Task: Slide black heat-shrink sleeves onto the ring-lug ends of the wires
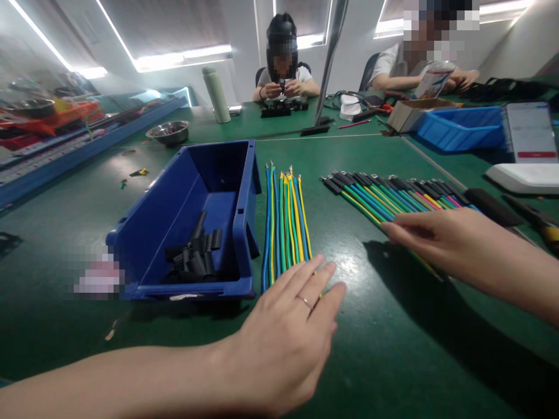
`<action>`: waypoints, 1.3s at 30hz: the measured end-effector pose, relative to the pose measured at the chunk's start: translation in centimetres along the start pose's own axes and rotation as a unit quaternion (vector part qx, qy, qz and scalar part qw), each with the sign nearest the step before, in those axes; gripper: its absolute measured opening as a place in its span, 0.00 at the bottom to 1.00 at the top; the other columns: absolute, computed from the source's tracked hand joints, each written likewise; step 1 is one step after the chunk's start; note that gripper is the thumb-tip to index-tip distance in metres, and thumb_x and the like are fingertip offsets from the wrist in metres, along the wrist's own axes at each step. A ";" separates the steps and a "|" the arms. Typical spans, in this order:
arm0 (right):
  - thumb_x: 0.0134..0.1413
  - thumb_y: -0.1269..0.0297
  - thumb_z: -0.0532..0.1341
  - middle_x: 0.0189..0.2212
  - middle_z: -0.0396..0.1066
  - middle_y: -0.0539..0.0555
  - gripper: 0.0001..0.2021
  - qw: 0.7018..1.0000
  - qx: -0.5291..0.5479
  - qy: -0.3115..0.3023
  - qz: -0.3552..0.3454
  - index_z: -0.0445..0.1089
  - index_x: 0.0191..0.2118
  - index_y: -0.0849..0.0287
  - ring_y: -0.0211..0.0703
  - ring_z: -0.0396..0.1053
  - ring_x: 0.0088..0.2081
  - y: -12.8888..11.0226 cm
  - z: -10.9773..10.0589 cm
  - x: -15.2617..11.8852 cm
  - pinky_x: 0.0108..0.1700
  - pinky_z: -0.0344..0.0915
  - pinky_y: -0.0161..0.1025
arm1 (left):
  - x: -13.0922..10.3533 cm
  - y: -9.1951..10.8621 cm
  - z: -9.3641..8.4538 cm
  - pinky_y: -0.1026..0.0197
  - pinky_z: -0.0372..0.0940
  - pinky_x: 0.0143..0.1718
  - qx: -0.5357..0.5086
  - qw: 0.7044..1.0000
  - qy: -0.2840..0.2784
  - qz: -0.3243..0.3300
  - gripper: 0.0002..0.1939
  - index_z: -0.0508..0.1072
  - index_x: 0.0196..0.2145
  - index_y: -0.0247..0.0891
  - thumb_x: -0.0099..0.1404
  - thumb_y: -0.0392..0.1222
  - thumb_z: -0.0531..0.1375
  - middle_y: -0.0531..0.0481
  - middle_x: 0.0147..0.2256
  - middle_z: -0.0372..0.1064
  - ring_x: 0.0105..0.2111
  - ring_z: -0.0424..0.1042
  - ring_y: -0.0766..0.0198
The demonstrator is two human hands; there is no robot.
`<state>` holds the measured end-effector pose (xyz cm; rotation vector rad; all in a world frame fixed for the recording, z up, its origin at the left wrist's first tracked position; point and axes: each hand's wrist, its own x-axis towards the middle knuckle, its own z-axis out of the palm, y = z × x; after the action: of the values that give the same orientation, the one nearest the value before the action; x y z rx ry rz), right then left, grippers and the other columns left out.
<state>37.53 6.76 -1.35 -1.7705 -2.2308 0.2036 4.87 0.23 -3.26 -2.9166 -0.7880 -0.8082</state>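
Observation:
My left hand (292, 326), with a ring on one finger, lies over the lower ends of a row of blue, green and yellow wires (286, 215). Its fingers are stretched out and slightly apart. My right hand (428, 235) is at the lower side of a second, slanted row of wires (371, 203), whose upper ends carry black sleeves and metal tips. Thumb and fingers of that hand come together at the wires; what lies between them is hidden. Left of the first row stands a dark blue bin (179, 289) holding short black tubes (198, 256).
Behind are a metal bowl (169, 133), a green bottle (216, 96), a metal stand (327, 70) and two people seated across the green table (349, 361). A light blue bin (463, 128), a cardboard box (414, 113) and a white device (524, 177) are at right.

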 end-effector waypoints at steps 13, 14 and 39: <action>0.79 0.54 0.67 0.81 0.65 0.65 0.36 0.949 0.057 0.019 -0.311 0.61 0.82 0.60 0.56 0.68 0.78 -7.3 5.3 -2.8 0.75 0.72 0.53 | 0.0 -0.4 1.0 0.66 0.74 0.31 -0.140 0.949 -0.083 0.271 0.16 0.88 0.45 0.39 0.83 0.34 0.59 0.53 0.46 0.86 0.40 0.78 0.68; 0.78 0.56 0.67 0.81 0.64 0.65 0.36 0.950 0.066 0.009 -0.304 0.61 0.83 0.59 0.55 0.68 0.78 -7.3 5.5 -2.8 0.76 0.71 0.53 | -0.1 -0.5 1.1 0.66 0.75 0.32 -0.149 0.946 -0.088 0.274 0.16 0.89 0.46 0.39 0.83 0.34 0.59 0.53 0.47 0.86 0.41 0.79 0.67; 0.76 0.69 0.60 0.74 0.73 0.67 0.25 0.933 0.046 0.024 -0.356 0.77 0.72 0.66 0.57 0.73 0.74 -9.3 5.2 -2.7 0.74 0.71 0.52 | 0.0 -0.6 1.6 0.62 0.75 0.33 -0.191 0.947 -0.055 0.253 0.17 0.89 0.48 0.38 0.84 0.34 0.58 0.55 0.44 0.87 0.39 0.79 0.65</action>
<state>27.88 2.30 -3.98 -0.8144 -2.6033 0.0992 5.39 0.97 -4.73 -3.2780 0.1594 -0.8180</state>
